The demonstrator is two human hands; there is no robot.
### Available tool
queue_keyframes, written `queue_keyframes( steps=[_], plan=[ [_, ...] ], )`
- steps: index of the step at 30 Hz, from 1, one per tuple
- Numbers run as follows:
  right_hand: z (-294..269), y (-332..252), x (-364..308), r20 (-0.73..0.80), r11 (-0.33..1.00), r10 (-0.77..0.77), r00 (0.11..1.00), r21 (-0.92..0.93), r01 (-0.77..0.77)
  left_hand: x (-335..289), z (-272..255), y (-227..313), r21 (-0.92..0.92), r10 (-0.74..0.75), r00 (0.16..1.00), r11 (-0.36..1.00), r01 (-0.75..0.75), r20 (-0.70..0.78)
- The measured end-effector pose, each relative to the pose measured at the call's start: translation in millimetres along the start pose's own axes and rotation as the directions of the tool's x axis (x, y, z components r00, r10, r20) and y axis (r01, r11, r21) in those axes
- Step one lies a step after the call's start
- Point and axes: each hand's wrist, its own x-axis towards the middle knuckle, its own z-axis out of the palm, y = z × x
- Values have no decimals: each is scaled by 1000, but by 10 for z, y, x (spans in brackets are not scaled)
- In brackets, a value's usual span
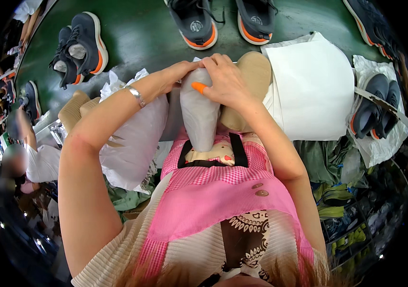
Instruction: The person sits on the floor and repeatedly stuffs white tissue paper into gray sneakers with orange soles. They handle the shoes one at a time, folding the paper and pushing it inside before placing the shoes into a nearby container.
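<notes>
A foot-shaped shoe insert wrapped in pale grey-white paper [200,115] stands against my lap, its narrow end toward me. My left hand [181,74] curls over its far left edge, fingers partly hidden behind the top. My right hand [225,79] lies across its upper right side, fingers bent over the far end; its thumb wears an orange finger cot [198,87]. Just right of the wrapped piece rests a bare beige shoe insert [253,71], partly under my right wrist. A stack of white paper sheets [309,86] lies beyond it to the right.
A green table [137,28] carries dark sneakers with orange soles [89,43], another pair [194,26] ahead, and more sneakers [373,105] on paper at right. A white plastic bag [134,138] and beige inserts [74,109] sit left. Another person [43,160] works at far left.
</notes>
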Motion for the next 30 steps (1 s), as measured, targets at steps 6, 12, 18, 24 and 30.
queue_keyframes(
  steps=[6,12,18,24,30],
  plan=[
    [192,-8,13,-76,999,-12,997,-43,9,304,-119,-125,147,-61,998,987,59,5],
    [353,190,20,-172,986,-83,982,-156,56,-902,-643,-5,341,503,823,847,-409,-265],
    [240,-405,-25,-315,953,-296,902,-36,300,-2670,-878,-999,423,585,504,810,-406,-636],
    [474,-1318,-411,-187,819,-483,855,249,517,-2584,-904,-2132,166,308,491,936,-311,-815],
    [801,-2061,-342,-140,809,-545,827,172,562,-2156,-876,-2239,393,526,287,822,-412,-801]
  ],
)
